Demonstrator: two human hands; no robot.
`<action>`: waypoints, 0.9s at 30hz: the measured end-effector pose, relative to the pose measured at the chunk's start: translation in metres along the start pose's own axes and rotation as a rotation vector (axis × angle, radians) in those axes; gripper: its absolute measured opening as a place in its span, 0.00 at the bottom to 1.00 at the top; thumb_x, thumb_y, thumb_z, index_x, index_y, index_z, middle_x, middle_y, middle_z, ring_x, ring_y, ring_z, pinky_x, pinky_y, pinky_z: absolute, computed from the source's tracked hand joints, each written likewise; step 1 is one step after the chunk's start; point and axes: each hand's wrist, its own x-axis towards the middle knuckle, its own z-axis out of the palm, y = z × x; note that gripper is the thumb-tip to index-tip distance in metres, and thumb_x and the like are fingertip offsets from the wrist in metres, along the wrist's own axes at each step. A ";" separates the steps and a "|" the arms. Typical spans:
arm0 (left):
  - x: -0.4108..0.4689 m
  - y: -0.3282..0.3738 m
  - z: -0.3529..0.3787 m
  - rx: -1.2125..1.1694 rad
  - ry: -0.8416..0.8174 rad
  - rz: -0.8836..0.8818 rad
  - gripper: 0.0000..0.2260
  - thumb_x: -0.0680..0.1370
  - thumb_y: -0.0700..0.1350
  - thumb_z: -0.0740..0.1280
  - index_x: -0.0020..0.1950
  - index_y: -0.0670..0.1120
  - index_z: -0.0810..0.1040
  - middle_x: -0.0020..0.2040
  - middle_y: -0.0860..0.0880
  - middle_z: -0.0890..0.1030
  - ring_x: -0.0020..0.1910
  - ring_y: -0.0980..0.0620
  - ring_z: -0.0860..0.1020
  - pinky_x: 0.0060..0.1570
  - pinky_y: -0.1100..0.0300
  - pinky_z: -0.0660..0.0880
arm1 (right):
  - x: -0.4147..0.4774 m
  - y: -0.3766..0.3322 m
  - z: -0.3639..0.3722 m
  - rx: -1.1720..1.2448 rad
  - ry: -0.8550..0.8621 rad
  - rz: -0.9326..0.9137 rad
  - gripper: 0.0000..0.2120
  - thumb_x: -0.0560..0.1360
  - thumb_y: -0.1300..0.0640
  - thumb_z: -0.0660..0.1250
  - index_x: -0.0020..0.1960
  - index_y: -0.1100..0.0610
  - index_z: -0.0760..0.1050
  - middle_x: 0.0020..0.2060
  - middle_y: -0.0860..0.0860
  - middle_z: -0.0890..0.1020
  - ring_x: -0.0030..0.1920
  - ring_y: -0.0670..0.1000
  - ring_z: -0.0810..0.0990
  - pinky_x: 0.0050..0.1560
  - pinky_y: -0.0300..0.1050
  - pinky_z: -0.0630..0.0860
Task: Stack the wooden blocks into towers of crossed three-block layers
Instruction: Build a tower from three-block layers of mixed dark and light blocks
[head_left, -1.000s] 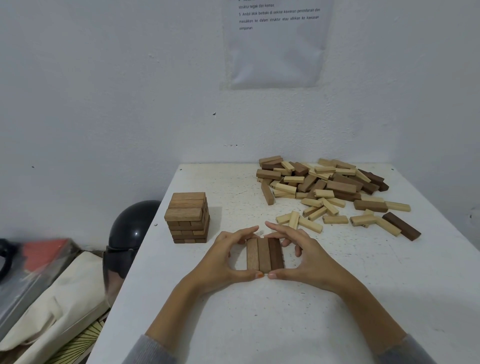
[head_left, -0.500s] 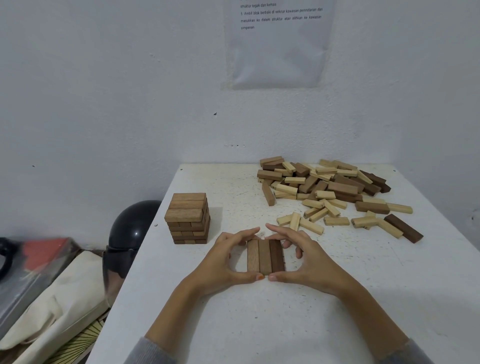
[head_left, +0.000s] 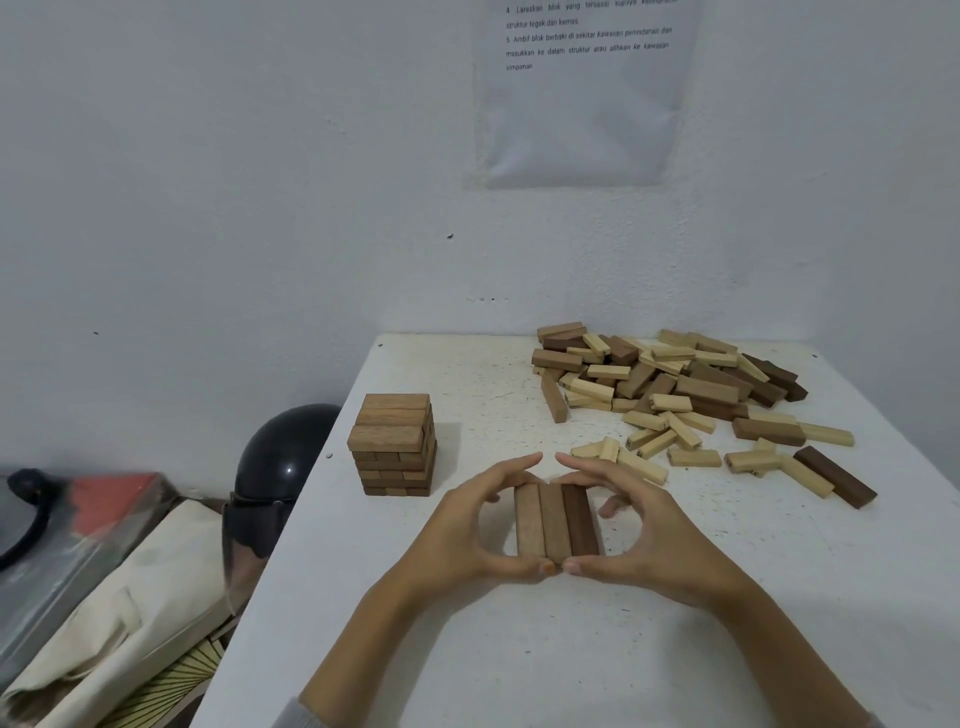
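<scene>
- Table (head_left: 519, 649): white, speckled top. The build spot is at the near middle, I judge so that both hands reach it evenly.
- Loose pile (head_left: 675, 384): far right, pale and dark blocks in a jumble, well apart from the build spot. Stock for later layers.
- Finished tower (head_left: 395, 447): left side, near the table edge, upright, crossed layers. Probably parked there out of the way.
- Left hand (head_left: 467, 525), right hand (head_left: 660, 540): each curves round the row. Thumbs sit against the near ends, tips almost meeting, and fingers arch over the far ends. Both are grasping it.
- Three-block row (head_left: 555, 519): flat on the table between the palms, running away from me, sides touching, two lighter and one dark. I read the squeeze as squaring the ends flush for a second tower's base.
</scene>
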 end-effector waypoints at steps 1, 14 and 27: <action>0.000 0.005 -0.003 0.008 0.002 0.014 0.39 0.66 0.49 0.80 0.72 0.59 0.66 0.61 0.61 0.78 0.64 0.58 0.73 0.62 0.67 0.65 | 0.000 -0.004 -0.002 0.005 0.001 -0.010 0.42 0.62 0.50 0.82 0.70 0.36 0.65 0.61 0.36 0.77 0.64 0.44 0.72 0.57 0.41 0.72; 0.001 0.046 -0.070 0.093 0.066 0.113 0.40 0.66 0.48 0.80 0.73 0.61 0.63 0.60 0.62 0.77 0.66 0.61 0.70 0.68 0.69 0.60 | 0.030 -0.061 -0.010 0.049 0.082 -0.191 0.42 0.61 0.48 0.81 0.70 0.38 0.66 0.62 0.39 0.78 0.65 0.48 0.74 0.60 0.49 0.74; 0.004 0.005 -0.148 0.083 0.087 -0.010 0.40 0.63 0.45 0.80 0.71 0.58 0.67 0.60 0.61 0.79 0.67 0.60 0.72 0.65 0.65 0.62 | 0.104 -0.088 0.045 0.070 0.035 -0.194 0.42 0.61 0.51 0.82 0.70 0.41 0.66 0.58 0.37 0.79 0.65 0.39 0.71 0.65 0.32 0.64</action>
